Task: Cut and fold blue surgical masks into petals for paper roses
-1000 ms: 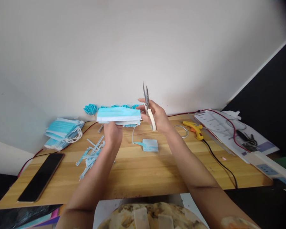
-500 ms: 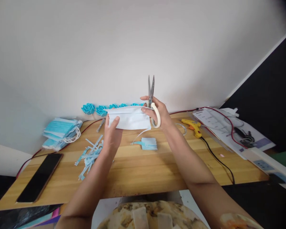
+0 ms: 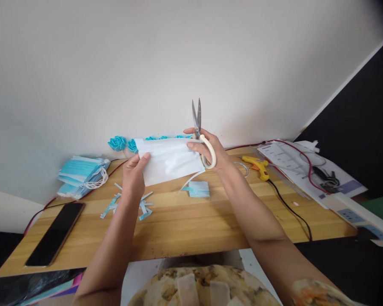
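Note:
A white sheet of face mask fabric [image 3: 172, 163] is stretched between my hands above the table, its folds opened out. My left hand [image 3: 134, 175] pinches its left edge between thumb and fingers. At the upper right corner my right hand [image 3: 215, 148] grips the sheet with the thumb, while white-handled scissors [image 3: 197, 117] hang on the same hand, blades pointing up and slightly apart. A thin strip dangles from the sheet's lower right corner. Below lies a small folded light blue mask piece [image 3: 199, 189]. Cut blue and white strips [image 3: 144, 208] are scattered beside my left forearm, which partly hides them.
Blue folded flowers [image 3: 117, 143] line the wall, partly behind the sheet. At left are stacked masks [image 3: 78, 172] with white ear loops and a black phone [image 3: 55, 233]. A yellow glue gun [image 3: 258, 166], papers [image 3: 281, 157], cables and a power strip [image 3: 354, 212] are at right.
My left hand has moved left and down, pulling the mask fabric open into a taller sheet. My right hand, with the scissors, has shifted slightly left.

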Demonstrator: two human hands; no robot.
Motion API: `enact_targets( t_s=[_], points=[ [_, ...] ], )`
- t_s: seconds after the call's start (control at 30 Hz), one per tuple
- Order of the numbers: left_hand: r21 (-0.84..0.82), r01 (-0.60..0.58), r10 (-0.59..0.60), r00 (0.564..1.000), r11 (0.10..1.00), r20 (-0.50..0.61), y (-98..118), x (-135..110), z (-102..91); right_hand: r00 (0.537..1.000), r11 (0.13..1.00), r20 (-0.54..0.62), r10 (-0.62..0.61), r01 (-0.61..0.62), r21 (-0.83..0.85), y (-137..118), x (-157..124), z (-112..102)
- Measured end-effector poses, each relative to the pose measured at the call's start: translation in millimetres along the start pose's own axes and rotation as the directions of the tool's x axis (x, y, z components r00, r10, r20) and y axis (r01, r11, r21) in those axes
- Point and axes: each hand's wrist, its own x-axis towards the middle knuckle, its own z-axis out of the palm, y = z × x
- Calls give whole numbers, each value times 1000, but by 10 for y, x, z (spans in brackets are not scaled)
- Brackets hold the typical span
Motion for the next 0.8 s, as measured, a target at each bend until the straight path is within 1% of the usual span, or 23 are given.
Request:
enact_targets(
  t_s=[0.1,0.23,0.33,0.4,0.5,0.57,0.67,0.8],
  points=[
    [-18,-46,46,999,999,-22,34,-24,1,1000,1000,-15,15,-15,-5,9,7,5],
    [-25,-116,117,992,993,46,7,-4,-13,998,999,-40,38,-38,13,-2,10,16],
    [8,-122,121,990,992,73,-14,27,-19,999,999,-27,40,-40,6,-10,8,17],
    [37,-104,103,994,994,31,-12,42,-9,999,999,-8,40,-40,6,-7,9,18],
    [41,-73,76,994,996,-76,7,56,16,999,999,-7,32,-32,29,1,18,17],
    [33,-82,85,990,996,-114,19,62,28,1000,998,-14,23,-22,54,6,26,11],
    [33,-112,115,986,993,-118,29,65,38,1000,998,-4,23,-22,63,14,32,-8],
    [34,-136,139,983,990,-123,41,56,62,998,1000,54,17,-18,19,20,30,-33]
  ],
)
